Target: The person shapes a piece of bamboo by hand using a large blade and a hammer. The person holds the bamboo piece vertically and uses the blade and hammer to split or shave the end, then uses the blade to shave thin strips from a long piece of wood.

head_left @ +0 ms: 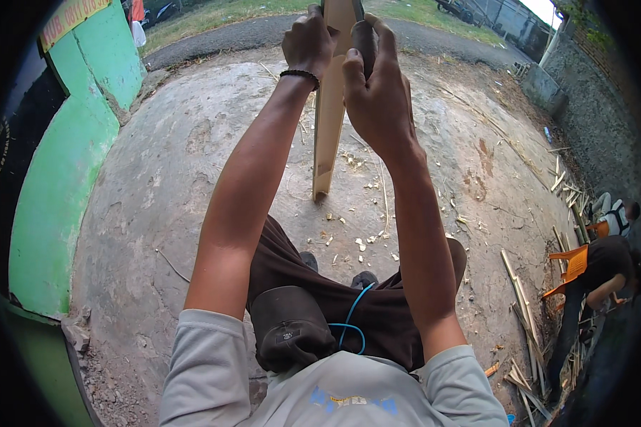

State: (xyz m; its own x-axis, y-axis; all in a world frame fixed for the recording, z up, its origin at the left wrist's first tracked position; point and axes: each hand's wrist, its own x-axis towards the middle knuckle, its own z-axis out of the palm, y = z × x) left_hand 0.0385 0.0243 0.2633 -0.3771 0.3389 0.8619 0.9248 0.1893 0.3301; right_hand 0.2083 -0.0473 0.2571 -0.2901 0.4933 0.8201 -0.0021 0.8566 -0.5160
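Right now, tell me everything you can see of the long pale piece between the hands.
The long pale piece is tan, apparently bamboo or wood, with a broad smooth-looking face and a darker left edge. It stands nearly upright, its lower end seemingly resting on the concrete ground; its top leaves the picture. The left hand grips its upper part. The right hand holds a dark object against or close beside it.

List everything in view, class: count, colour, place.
split bamboo: one, tan, top centre
hand tool: one, dark, top centre
shavings: many, pale, centre
bamboo strips: many, tan, right
chairs: two, orange, right
co-workers: two, black and pale clothes, right
painted wall: one, green, left
rough wall: one, grey, right
concrete ground: one, grey, middle
pouch: one, black, bottom
cord: one, blue, bottom
bracelet: one, black, top
shirt: one, grey, bottom
left hand and right hand: two, bare, top
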